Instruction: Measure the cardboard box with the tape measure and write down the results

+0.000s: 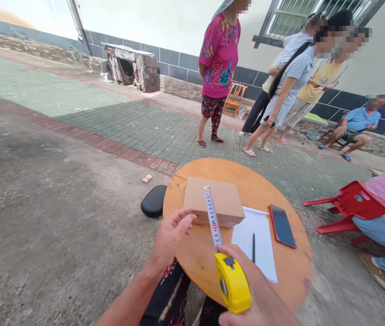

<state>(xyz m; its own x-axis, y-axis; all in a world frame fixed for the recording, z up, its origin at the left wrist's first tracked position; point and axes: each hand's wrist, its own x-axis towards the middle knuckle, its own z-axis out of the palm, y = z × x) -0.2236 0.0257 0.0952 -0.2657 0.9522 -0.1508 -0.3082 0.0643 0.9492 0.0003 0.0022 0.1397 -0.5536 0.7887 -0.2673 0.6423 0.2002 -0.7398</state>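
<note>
A yellow tape measure [232, 283] is gripped in my right hand [258, 290], close to the front edge of the round wooden table [199, 267]. Its pulled-out blade [211, 213] runs forward over a closed brown cardboard box [209, 194], the metal end hook above the box top. Whether the blade touches the box I cannot tell. My left hand [173, 231] is at the box's near left corner, its fingers loosely bent and apart with nothing visible in them. Right of the box lies white paper [263, 253] with a black pen [254, 246] on it.
A phone with a red edge [282, 226] lies at the table's right. A black case [154, 201] sits beyond the left rim, a small packet [147, 179] on the ground. Someone sits by a red chair [358, 199] at right; several people stand or sit behind.
</note>
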